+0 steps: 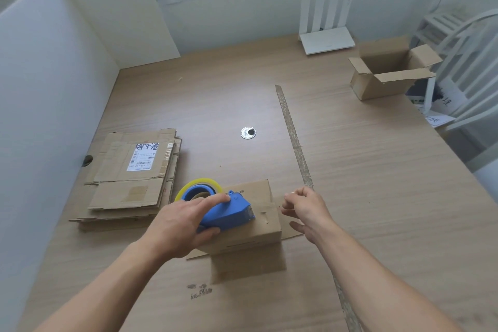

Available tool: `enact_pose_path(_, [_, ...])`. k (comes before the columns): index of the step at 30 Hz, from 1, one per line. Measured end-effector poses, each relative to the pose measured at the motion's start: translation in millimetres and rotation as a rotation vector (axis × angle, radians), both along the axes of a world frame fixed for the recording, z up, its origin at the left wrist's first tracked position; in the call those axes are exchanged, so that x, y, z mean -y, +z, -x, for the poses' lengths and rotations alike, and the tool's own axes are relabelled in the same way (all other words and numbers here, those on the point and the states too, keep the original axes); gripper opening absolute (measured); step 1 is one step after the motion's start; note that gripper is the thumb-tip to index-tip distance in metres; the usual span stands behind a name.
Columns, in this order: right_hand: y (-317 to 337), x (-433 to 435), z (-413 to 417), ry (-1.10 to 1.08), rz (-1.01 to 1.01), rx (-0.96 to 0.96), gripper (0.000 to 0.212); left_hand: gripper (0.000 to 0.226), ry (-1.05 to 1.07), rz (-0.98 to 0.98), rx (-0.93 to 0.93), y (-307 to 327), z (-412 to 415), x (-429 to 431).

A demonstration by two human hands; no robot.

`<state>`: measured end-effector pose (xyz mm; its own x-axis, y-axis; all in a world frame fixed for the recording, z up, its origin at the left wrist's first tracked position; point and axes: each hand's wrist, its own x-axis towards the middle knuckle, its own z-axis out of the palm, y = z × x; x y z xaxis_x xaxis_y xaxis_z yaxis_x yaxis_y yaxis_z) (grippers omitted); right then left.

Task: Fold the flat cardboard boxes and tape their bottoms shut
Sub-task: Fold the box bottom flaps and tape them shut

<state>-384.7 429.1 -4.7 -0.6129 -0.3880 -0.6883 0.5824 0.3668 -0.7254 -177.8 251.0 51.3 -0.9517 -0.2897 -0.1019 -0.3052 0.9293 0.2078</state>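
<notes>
A small folded cardboard box [258, 226] stands upside down on the wooden table [377, 197] in front of me, its flaps spread flat on the table. My left hand [186, 221] grips a blue tape dispenser [229, 214] with a roll of clear tape [198, 188], resting on the box's upturned bottom. My right hand [304, 209] hovers just right of the box with its fingers curled; a clear tape end may be pinched there, but I cannot tell. A stack of flat cardboard boxes [132, 180] lies to the left.
An open, assembled box [388, 75] sits at the far right of the table. A white router [327, 35] stands at the back. A strip of old tape [293, 137] runs along the table, with a round cable grommet [248, 132] mid-table. White partitions stand left, a chair right.
</notes>
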Motion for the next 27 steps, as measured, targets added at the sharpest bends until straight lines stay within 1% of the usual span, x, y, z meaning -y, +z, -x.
enact_pose_path(3, [-4.3, 0.4, 1.1, 0.032, -0.044, -0.057, 0.018, 0.066, 0.001, 0.007, 0.006, 0.8, 0.8, -0.1])
enact_pose_path(9, [-21.6, 5.7, -8.7, 0.153, -0.104, -0.232, 0.02, 0.066, -0.002, 0.014, 0.021, 1.3, 2.1, -1.3])
enact_pose_path(14, [-27.3, 10.2, -11.8, 0.157, -0.153, -0.227, 0.018, 0.065, 0.012, 0.006, 0.038, 2.9, 3.6, 0.1])
enact_pose_path(17, [-28.1, 9.7, -12.1, 0.227, -0.205, -0.261, 0.016, 0.064, 0.014, 0.007, 0.044, 3.1, 3.8, -0.4])
enact_pose_path(18, [-26.0, 8.1, -11.6, 0.276, -0.248, -0.304, 0.018, 0.064, 0.014, 0.009, 0.042, 3.0, 3.6, -0.2])
enact_pose_path(19, [-22.9, 6.6, -9.9, 0.335, -0.293, -0.36, 0.027, 0.064, 0.014, 0.011, 0.04, 2.7, 3.4, -0.2])
enact_pose_path(20, [-19.2, 4.8, -7.6, 0.385, -0.34, -0.42, 0.041, 0.064, 0.012, 0.012, 0.037, 2.6, 3.2, 0.2])
enact_pose_path(21, [-13.9, 2.5, -6.3, 0.401, -0.369, -0.481, 0.055, 0.064, 0.013, 0.01, 0.035, 2.5, 3.3, 0.5])
enact_pose_path(22, [-8.3, 0.9, -5.8, 0.398, -0.375, -0.523, 0.061, 0.064, 0.012, 0.008, 0.032, 2.2, 3.3, 0.7])
enact_pose_path(23, [-3.0, 0.5, -5.3, 0.385, -0.349, -0.555, 0.056, 0.064, 0.01, 0.008, 0.026, 1.9, 3.2, 0.3])
enact_pose_path(25, [4.9, 3.5, -7.7, 0.373, -0.255, -0.568, 0.029, 0.065, 0.008, 0.014, 0.016, 1.7, 2.9, -0.8])
enact_pose_path(27, [8.3, 8.5, -13.3, 0.386, -0.192, -0.57, 0.03, 0.065, 0.01, 0.022, 0.017, 2.4, 3.6, -0.6])
